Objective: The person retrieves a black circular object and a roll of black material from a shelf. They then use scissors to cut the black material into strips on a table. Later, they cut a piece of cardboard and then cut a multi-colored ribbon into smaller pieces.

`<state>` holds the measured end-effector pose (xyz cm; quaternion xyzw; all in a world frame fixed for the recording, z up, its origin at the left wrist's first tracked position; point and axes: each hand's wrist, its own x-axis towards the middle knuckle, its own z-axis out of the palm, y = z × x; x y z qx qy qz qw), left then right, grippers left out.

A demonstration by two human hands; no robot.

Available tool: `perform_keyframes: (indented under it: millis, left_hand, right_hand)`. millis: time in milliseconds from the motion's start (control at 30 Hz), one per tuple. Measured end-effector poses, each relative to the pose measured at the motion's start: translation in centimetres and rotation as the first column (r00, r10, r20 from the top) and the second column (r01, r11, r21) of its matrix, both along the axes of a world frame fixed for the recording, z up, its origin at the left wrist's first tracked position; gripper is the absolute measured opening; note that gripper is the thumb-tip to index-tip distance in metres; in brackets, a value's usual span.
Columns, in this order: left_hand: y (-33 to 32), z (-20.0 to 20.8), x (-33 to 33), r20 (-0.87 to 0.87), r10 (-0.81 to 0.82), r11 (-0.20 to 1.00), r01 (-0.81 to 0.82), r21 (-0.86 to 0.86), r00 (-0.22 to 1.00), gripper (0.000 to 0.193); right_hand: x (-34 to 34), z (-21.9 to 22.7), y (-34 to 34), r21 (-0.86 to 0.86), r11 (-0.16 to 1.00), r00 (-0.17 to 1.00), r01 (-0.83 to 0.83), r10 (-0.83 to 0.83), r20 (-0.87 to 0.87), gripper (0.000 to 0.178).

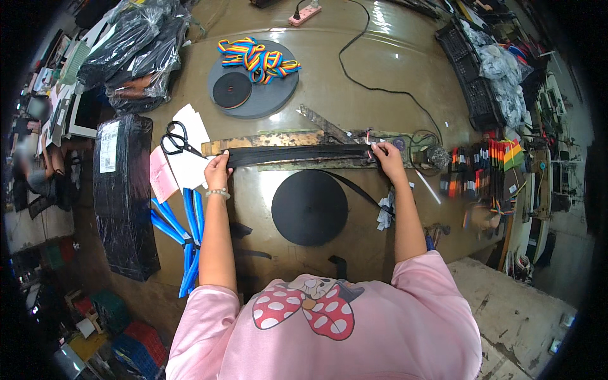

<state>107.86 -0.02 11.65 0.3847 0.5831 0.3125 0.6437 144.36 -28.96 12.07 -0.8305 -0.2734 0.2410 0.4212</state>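
Observation:
A length of black webbing strap (pixel 297 154) runs left to right between my two hands, over a long worn board (pixel 266 139) on the table. At its left end my left hand (pixel 218 168) pinches the strap between thumb and fingers. My right hand (pixel 387 158) grips the strap's other end, near a small clamp-like fitting partly covered by the fingers. Closer to me lies a large flat roll of black webbing (pixel 309 208), its loose tail (pixel 358 189) passing toward my right forearm. Black-handled scissors (pixel 177 140) rest on white paper beside my left hand.
Blue strips (pixel 190 221) and a black-wrapped parcel (pixel 126 196) lie at the left. Farther back, a grey disc (pixel 272 101) carries rainbow webbing (pixel 259 60) and a smaller roll (pixel 232 90). A cable (pixel 380 88), a black crate (pixel 468 76) and colourful strap bundles (pixel 481 168) occupy the right.

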Motion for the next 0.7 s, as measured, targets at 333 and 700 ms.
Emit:
perform_keyframes:
  millis: [333, 700]
  left_hand:
    - [0.1, -0.6, 0.1, 0.047, 0.007, 1.000, -0.007, 0.005, 0.999, 0.025]
    - [0.1, -1.0, 0.1, 0.128, -0.043, 0.999, 0.042, 0.009, 0.991, 0.026]
  right_hand:
    - [-4.0, 10.2, 2.0, -0.315, 0.944, 0.820, 0.096, 0.104, 0.564, 0.023]
    - [-1.0, 6.2, 1.6, -0.298, 0.955, 0.953, 0.000, 0.090, 0.289, 0.020]
